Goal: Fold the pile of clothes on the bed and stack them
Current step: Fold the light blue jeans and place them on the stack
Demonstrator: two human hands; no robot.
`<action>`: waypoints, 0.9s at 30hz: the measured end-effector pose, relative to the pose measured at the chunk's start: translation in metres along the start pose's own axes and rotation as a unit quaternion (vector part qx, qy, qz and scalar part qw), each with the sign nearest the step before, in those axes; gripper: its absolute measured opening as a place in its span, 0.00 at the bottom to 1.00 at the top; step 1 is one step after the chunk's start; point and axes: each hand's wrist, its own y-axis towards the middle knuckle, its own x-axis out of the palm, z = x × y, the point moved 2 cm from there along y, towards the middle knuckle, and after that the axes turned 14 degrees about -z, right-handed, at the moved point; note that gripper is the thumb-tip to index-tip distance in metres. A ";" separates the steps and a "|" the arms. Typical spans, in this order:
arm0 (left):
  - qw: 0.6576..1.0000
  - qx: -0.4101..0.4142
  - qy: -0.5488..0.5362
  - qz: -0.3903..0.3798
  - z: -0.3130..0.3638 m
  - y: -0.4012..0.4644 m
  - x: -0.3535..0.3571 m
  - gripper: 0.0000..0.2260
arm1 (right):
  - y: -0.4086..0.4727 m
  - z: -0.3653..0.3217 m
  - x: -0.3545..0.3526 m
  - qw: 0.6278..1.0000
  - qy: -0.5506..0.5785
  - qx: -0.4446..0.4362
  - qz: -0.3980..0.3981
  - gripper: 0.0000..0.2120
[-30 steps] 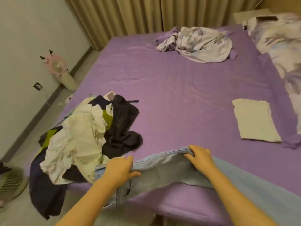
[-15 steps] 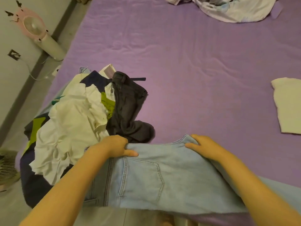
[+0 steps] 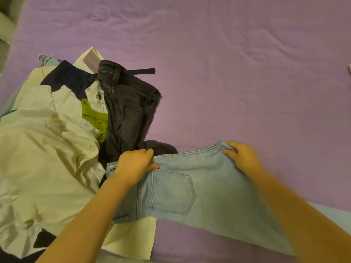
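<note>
Jeans (image 3: 190,186) now further onto bed (image 3: 228,73), waistband edge beside pile (image 3: 47,149).

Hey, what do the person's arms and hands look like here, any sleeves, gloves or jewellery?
Both forearms are bare right to the bottom edge of the picture, with no sleeve showing. The left hand and right hand wear no gloves, and no ring, watch or bracelet is visible. The right forearm is blurred.

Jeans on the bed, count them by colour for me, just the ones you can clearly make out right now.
Light blue jeans, gripped at the waistband by the left hand and right hand: 1
Dark grey jeans, lying on the pile: 1
Total: 2
</note>
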 end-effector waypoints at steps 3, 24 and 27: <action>0.998 0.001 -0.053 0.046 0.009 -0.006 -0.001 0.18 | 0.001 0.004 0.004 1.000 -0.001 0.017 0.026 0.12; 0.964 0.234 -0.112 0.056 0.291 0.010 -0.059 0.16 | -0.157 0.179 0.007 0.999 0.020 0.023 0.042 0.14; 0.956 0.288 -0.057 0.009 0.337 0.021 -0.066 0.19 | -0.174 0.203 0.008 0.998 -0.008 0.000 0.063 0.14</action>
